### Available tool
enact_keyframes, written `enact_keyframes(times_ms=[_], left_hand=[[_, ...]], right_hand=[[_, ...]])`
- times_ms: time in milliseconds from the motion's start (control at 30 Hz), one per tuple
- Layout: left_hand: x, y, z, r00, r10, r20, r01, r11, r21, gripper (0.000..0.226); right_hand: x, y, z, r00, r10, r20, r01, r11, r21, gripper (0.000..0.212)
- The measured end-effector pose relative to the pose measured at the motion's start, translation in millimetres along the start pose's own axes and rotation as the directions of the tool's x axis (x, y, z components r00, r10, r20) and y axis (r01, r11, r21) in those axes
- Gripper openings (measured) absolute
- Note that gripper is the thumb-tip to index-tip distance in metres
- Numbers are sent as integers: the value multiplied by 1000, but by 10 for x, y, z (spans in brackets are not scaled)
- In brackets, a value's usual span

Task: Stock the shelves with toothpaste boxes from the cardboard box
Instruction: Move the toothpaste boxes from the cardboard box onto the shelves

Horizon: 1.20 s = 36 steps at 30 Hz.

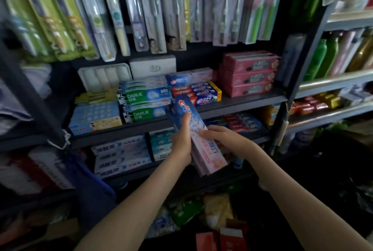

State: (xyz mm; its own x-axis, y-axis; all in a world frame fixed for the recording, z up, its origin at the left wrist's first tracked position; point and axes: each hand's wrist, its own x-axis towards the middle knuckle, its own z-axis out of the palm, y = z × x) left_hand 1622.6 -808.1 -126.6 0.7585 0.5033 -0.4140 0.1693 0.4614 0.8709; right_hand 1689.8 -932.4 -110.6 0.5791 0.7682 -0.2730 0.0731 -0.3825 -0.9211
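the lower ones among the toothpaste boxes (195, 126) lie hidden under the top ones, so their number is unclear. the floor below is dark, and red cartons (222, 238) are cut off at the bottom edge. the left hand (182, 142) grasps the boxes from the left, thumb on the blue box (181, 105). the right hand (219, 135) curls its fingers onto the pink box (212, 158); its thumb is hidden. the boxes hang before the middle shelf (242, 103), long axis running from near right to far left, blue end toward the shelf.

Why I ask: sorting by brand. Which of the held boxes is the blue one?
The Crest box, topmost in the stack the left hand grips; the pink boxes lie beneath it.
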Motion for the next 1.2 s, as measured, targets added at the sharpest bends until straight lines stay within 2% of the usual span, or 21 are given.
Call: enact_keyframes(times_ms=[67, 133, 167, 267, 367, 433, 500, 567, 667, 767, 967, 1200], left_hand=[[208, 68, -22, 999, 21, -41, -22, 1000, -23, 124], [264, 234, 13, 997, -25, -72, 20, 998, -61, 135], [242, 337, 59, 997, -16, -81, 10, 997, -70, 125], [236, 527, 188, 991, 45, -124, -56, 995, -83, 70], [355, 577, 233, 977, 63, -202, -80, 993, -81, 52], [452, 624, 178, 960, 78, -269, -120, 982, -143, 48], [505, 692, 91, 930, 79, -359, -170, 959, -229, 47], [535, 778, 31, 907, 86, -412, -224, 928, -299, 47], [617, 891, -37, 872, 88, -482, -294, 880, -373, 47], [683, 995, -58, 838, 73, -541, -357, 823, -442, 52], [812, 1137, 21, 814, 41, -580, -434, 707, -559, 59], [938, 1146, 55, 778, 42, -626, -496, 654, -572, 52]], right_hand=[[119, -125, -79, 998, -63, 29, 64, 997, -49, 43], [225, -239, -171, 994, -96, 58, 99, 994, -44, 38], [283, -292, -231, 992, -101, 74, 104, 994, -33, 36], [419, -460, -468, 985, -106, 134, 113, 993, -40, 31], [560, -583, -761, 984, -91, 154, 105, 991, -85, 34], [692, -636, -982, 988, -125, 95, 141, 973, -183, 30], [850, -684, -1193, 976, -219, -7, 197, 890, -411, 27], [1017, -746, -1351, 934, -348, -80, 213, 722, -658, 37], [1274, -846, -1456, 872, -467, -145, 166, 562, -810, 44], [1557, -934, -1496, 841, -496, -214, 46, 460, -887, 47], [2079, -974, -1413, 840, -509, -185, -20, 312, -950, 43], [2454, -855, -1257, 851, -495, -175, -29, 287, -957, 42]])
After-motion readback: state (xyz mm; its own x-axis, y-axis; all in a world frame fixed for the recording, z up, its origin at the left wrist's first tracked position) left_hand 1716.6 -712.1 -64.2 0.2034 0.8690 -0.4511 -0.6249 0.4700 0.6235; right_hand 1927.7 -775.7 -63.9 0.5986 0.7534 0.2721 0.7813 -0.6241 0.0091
